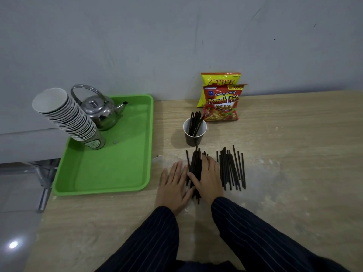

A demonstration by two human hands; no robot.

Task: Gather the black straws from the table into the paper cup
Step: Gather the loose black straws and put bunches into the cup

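Note:
A dark paper cup (193,138) stands upright on the wooden table, with several black straws (196,122) leaning inside it. Just in front of the cup lies a tight bundle of black straws (195,163) flat on the table. My left hand (173,185) presses against the bundle's left side with fingers spread. My right hand (209,177) lies over its right side, fingers curled around the straws. A second loose pile of black straws (231,169) lies to the right of my right hand, untouched.
A green tray (125,173) sits at the left, holding a leaning stack of paper cups (66,116) and a metal kettle (102,110). Two snack bags (221,101) lean against the wall behind the cup. The table's left edge runs beside the tray.

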